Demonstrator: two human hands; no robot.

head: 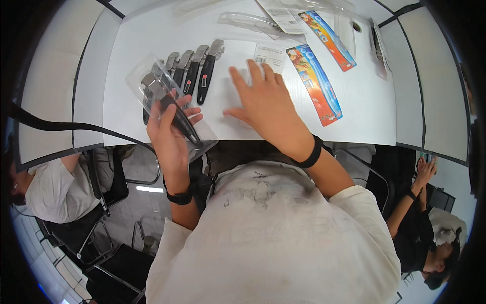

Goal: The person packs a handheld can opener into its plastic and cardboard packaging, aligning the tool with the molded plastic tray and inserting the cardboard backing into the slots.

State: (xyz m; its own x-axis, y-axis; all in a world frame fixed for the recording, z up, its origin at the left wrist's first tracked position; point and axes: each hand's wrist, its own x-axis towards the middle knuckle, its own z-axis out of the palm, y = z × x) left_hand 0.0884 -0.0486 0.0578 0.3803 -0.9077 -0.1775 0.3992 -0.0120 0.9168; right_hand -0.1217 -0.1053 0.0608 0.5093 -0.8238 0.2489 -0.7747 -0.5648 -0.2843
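My left hand [167,133] grips a clear plastic blister shell [207,138] together with a kitchen hand tool [181,119] that has a black handle and a metal head. The tool lies slantwise along the shell, its metal head pointing away from me. My right hand [267,104] is spread over the white table, palm down, and holds nothing. Just beyond its fingers lies a white printed card [270,54], partly hidden by them. Several similar black-handled tools [205,78] lie side by side behind my left hand, some of them partly covered by it.
Two colourful backing cards [317,87] [332,43] lie at the right of the table [228,125]. Clear packaging [246,21] and a white card [283,19] lie at the back. Partitions [410,76] [89,76] flank both sides. People sit at left [62,190] and right [414,239].
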